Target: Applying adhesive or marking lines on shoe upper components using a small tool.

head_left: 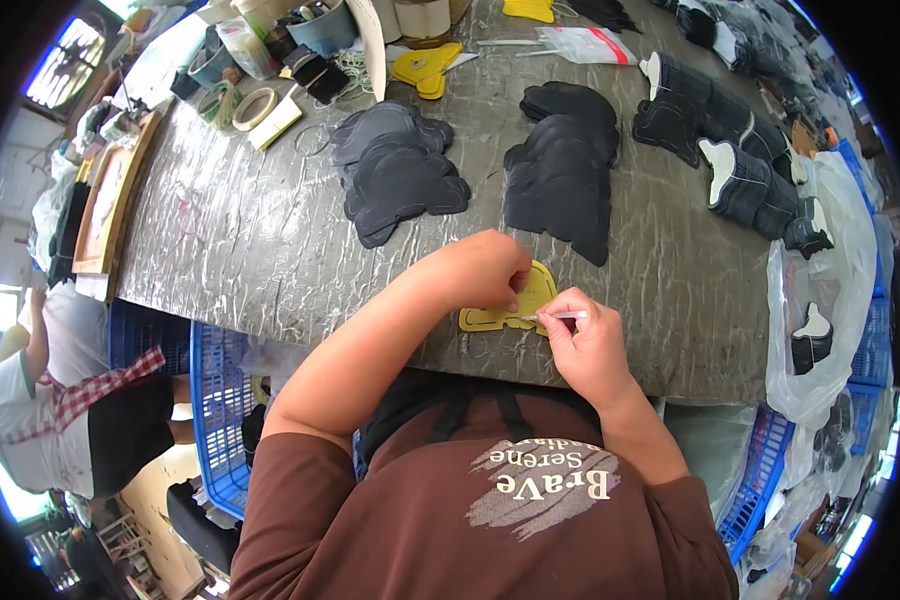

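Observation:
Near the front edge of the table, a yellow flat template (536, 290) with a rounded top and slotted outline lies in front of me. My left hand (488, 272) is over its left part, fingers curled and closed, tips pressing on it. My right hand (588, 338) pinches a thin white pen (570, 315), its tip at the template's lower edge. Whatever lies beneath the template is hidden. Just beyond my hands are two fanned stacks of black cut pieces, the left stack (400, 180) and the right stack (565, 165).
More black pieces with white parts (740, 180) line the table's right side, by a clear plastic bag (825, 290). Another yellow template (428, 68), a tape roll (255, 108) and containers (325, 28) stand at the back. A blue crate (220, 400) is left; another person (70, 410) stands beyond.

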Motion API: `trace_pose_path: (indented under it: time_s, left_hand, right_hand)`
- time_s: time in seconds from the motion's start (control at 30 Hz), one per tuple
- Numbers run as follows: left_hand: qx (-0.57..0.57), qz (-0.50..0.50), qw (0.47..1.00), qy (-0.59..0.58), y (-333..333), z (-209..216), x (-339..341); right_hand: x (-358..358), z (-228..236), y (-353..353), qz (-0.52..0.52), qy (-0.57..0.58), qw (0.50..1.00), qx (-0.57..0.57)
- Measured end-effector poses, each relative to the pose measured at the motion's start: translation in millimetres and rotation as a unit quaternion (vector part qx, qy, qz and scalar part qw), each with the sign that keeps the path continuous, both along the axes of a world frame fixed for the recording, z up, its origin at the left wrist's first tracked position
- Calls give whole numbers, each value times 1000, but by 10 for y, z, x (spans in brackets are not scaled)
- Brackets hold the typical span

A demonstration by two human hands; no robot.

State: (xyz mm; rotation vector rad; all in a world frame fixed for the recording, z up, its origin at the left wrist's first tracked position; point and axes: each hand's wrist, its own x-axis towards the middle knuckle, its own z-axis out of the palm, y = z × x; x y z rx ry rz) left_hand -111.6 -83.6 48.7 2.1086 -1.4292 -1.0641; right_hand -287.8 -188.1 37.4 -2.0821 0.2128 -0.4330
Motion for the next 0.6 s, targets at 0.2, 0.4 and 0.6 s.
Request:
trace_pose_path:
  time_s: [0.2,0.4,0.6]
  left_hand:
    - [0,11,1000,8,6,-14,-5]
    - [3,11,1000,-10,14,19,-21]
    - [-5,27,999,-36,-8,29,-77]
  right_hand:
    - [-45,56,-15,-9,31,999,-1]
    - [-52,67,-42,0,23,998,-57]
    - [-170,53,-68,-25,26,999,-24]
